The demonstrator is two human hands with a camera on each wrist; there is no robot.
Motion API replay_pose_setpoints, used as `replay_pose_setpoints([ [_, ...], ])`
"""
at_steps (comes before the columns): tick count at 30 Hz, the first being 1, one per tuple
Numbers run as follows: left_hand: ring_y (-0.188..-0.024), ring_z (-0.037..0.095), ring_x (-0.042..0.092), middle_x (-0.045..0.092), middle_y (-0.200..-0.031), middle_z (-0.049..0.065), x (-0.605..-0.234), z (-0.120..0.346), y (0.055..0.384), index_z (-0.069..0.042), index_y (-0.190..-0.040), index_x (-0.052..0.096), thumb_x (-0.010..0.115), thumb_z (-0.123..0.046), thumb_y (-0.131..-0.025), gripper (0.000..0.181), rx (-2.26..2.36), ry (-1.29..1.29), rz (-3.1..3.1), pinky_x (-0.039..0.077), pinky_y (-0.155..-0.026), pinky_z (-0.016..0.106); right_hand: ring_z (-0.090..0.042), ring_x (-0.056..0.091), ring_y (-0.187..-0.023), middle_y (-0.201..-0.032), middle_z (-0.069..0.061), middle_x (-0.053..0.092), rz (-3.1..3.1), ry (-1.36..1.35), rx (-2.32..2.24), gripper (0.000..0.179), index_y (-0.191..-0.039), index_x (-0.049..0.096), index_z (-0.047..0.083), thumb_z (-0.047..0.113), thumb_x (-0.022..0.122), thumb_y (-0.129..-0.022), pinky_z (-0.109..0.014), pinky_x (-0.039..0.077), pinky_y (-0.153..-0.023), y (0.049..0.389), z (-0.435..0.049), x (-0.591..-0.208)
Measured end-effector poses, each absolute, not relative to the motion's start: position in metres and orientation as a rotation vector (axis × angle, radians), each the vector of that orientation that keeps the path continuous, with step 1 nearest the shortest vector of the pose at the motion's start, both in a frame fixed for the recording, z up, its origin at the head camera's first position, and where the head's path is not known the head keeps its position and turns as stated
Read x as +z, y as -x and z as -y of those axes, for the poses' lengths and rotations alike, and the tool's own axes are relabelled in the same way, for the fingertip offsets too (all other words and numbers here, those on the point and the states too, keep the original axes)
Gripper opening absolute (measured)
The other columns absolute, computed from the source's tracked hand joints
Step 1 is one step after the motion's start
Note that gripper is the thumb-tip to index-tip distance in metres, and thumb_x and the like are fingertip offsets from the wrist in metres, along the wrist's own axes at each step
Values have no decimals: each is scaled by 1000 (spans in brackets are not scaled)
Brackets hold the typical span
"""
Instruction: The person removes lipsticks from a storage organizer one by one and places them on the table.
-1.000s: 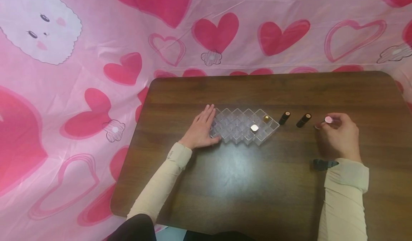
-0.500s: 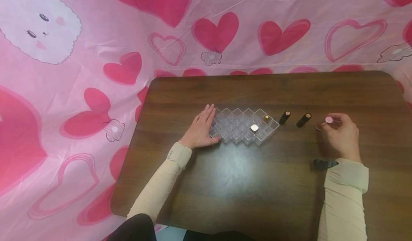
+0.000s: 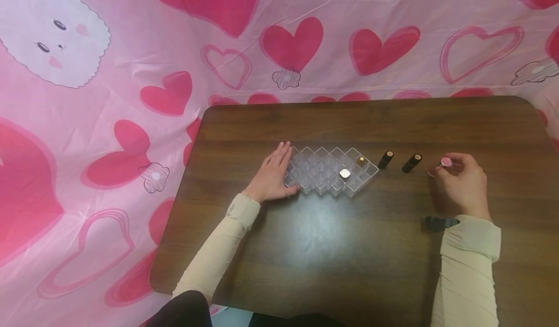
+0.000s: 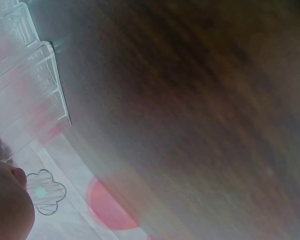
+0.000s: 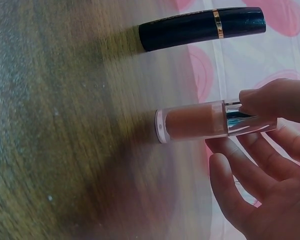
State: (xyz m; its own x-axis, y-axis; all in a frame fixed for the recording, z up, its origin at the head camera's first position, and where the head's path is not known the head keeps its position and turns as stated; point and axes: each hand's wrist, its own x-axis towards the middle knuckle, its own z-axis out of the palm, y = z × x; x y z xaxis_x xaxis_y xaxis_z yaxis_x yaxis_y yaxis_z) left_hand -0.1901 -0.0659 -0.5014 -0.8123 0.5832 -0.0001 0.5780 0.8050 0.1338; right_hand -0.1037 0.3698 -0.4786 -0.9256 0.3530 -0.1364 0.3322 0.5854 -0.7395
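My left hand (image 3: 271, 172) rests with straight fingers against the left end of a clear plastic lipstick organizer (image 3: 321, 191), thumb at its near edge. Two items stand in its right part: one with a square silvery top (image 3: 345, 173) and one with a gold top (image 3: 361, 160). To the right, my right hand (image 3: 466, 184) pinches the cap of a lip gloss tube (image 5: 192, 121) between thumb and fingers. The tube is clear with a brownish-pink filling and a shiny cap; it stands upright, its base right at the tabletop. In the left wrist view the thumb (image 4: 9, 202) shows beside the organizer wall.
Two black lipsticks, a nearer one (image 3: 412, 163) and another (image 3: 386, 160), stand between the organizer and my right hand. The brown wooden table (image 3: 279, 249) has a pink heart-patterned cloth (image 3: 384, 7) hanging behind it and at its left.
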Motion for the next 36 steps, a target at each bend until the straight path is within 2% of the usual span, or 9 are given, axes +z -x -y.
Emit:
replay_pose_setpoints([
  [5,-139,15,-12,-11,-151,0,-501,66,190,-10,-145,1,52,-66,-68,108,203,-948,-2942,11,-112,37,-40,47,-109,-123,-23,48,2781,611,1274,57,-132,36,2,35,49,-88,-54,35,-90,103,-370,-478],
  [15,-138,14,-13,-13,-151,-2,-501,66,190,-11,-145,-1,52,-67,-68,109,190,-939,-2942,10,-112,37,-36,38,-116,-130,-20,42,2754,719,1365,70,-137,32,9,51,48,-84,-56,31,-91,102,-371,-472],
  [20,-138,14,-13,-13,-151,-2,-502,66,190,-9,-145,4,52,-67,-68,108,193,-938,-2941,11,-112,37,-26,44,-110,-124,-14,48,2700,777,1289,64,-134,38,11,50,48,-84,-38,35,-84,103,-370,-471],
  [24,-138,14,-14,-14,-151,-2,-502,66,190,-9,-145,5,52,-67,-68,107,191,-937,-2937,11,-112,38,-6,50,-93,-111,5,54,2541,910,1346,52,-128,46,21,45,55,-83,-20,35,-75,105,-367,-467],
  [27,-138,14,-14,-14,-151,-1,-501,66,190,-9,-145,4,51,-68,-68,107,183,-938,-2933,12,-112,38,6,51,-79,-96,17,55,2355,931,1381,42,-120,54,22,36,61,-81,-12,36,-70,108,-365,-465],
  [31,-138,14,-14,-14,-151,-2,-501,66,190,-9,-145,3,52,-67,-68,108,189,-935,-2934,11,-112,38,9,54,-72,-85,20,57,2175,862,1401,30,-108,61,18,26,65,-79,-6,39,-66,109,-359,-460],
  [36,-138,14,-13,-14,-151,-2,-502,66,190,-11,-145,0,51,-67,-68,108,187,-930,-2939,10,-113,36,8,57,-72,-84,18,59,2099,789,1450,27,-105,62,15,20,66,-79,-4,41,-65,108,-350,-452],
])
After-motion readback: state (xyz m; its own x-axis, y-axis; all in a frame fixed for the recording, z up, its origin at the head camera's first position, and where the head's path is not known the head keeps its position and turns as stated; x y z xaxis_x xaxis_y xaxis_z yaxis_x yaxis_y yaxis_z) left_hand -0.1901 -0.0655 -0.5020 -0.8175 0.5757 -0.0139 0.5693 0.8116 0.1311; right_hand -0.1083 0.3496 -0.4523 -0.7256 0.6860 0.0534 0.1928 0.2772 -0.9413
